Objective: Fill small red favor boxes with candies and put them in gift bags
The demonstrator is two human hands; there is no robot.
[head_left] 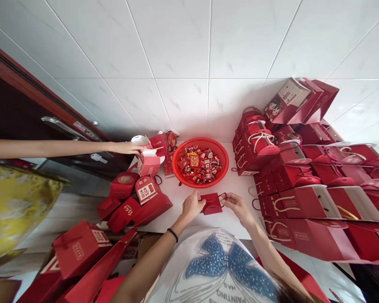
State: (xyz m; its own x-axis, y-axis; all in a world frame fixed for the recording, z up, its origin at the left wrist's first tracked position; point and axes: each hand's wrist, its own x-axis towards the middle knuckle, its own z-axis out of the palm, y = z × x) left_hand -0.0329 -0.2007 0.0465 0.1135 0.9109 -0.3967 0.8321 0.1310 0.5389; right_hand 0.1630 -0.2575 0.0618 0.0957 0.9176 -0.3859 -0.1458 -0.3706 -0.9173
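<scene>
A small red gift box is in front of me at the near edge of the white table. My left hand is closed on its left side, thumb and fingers at the edge. With fingertips pinched, my right hand grips the dark red cord handle at the box's right side. Just beyond the box stands a red plastic basket holding many small red-wrapped sweets. The far and under sides of the box are hidden from me.
Rows of red gift boxes with cord handles fill the right side. On the left, another person's hand touches an open red box. More red boxes lie nearer, and others sit below. Tiled wall rises behind.
</scene>
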